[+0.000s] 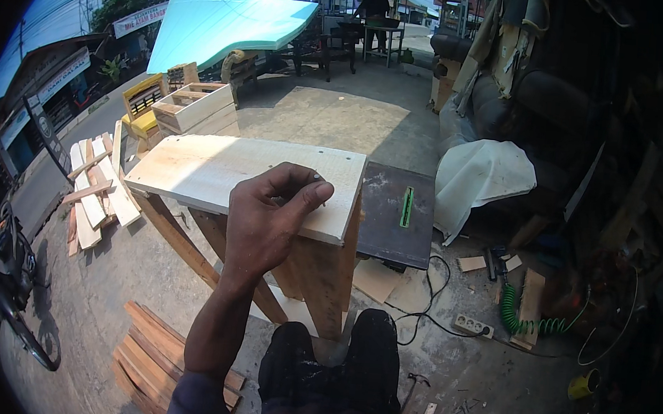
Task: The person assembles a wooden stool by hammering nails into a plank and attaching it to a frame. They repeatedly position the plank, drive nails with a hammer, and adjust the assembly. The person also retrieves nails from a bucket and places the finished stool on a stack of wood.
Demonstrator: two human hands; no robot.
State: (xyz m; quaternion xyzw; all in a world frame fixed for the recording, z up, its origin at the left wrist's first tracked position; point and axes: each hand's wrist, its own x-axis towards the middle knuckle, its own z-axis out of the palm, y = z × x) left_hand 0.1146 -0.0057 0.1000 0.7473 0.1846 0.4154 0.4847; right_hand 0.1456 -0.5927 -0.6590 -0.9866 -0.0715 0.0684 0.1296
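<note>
My left hand (pixel 265 221) is closed in a pinch, thumb against forefinger, over the right part of a pale wooden board (pixel 212 160). A small nail (pixel 317 177) shows between the fingertips, mostly covered by them. The board lies flat on top of a wooden frame with slanted legs (pixel 330 284), which stands right in front of my knees. Small dark marks dot the board near its ends. I cannot make out my right hand. On the floor to the right of my legs lies a hammer (pixel 417 380).
A dark tabletop (pixel 396 211) with a green-edged slot adjoins the board. Beyond my right knee are a power strip (pixel 473 325), black cable and a coiled green hose (pixel 527 321). Planks (pixel 148 356) lie at lower left. A motorcycle (pixel 11 277) stands far left.
</note>
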